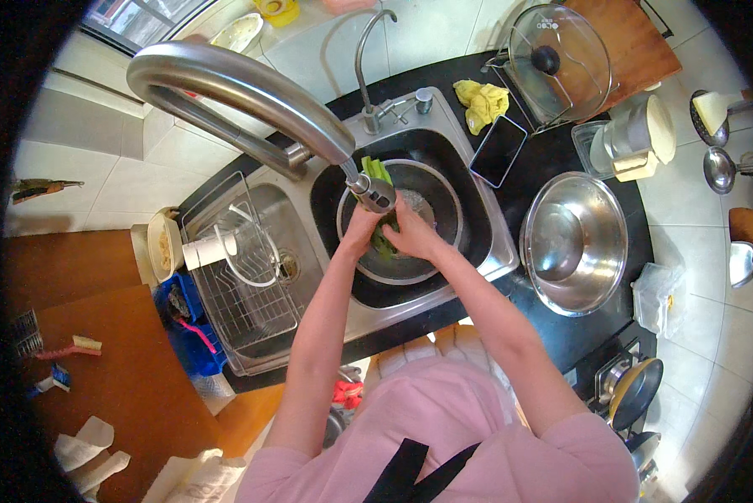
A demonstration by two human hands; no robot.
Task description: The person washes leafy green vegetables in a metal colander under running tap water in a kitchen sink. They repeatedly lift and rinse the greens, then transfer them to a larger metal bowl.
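Observation:
A bunch of leafy greens (374, 168) is held between my two hands under the pull-down spray head of the kitchen faucet (376, 193). My left hand (359, 227) is closed around its stalks, partly hidden by the spray head. My right hand (414, 231) grips the greens from the other side, its thumb pointing left. Below them a round metal basin (401, 276) sits in the dark sink bowl (477, 220), with bubbly water visible in it.
A wire dish rack (244, 314) covers much of the left sink bowl. On the right counter stand a large steel bowl (574, 245), a smartphone (499, 151) and a yellow cloth (480, 104). A glass lid (562, 82) leans in a rack behind. Frying pans (637, 393) stand at the lower right.

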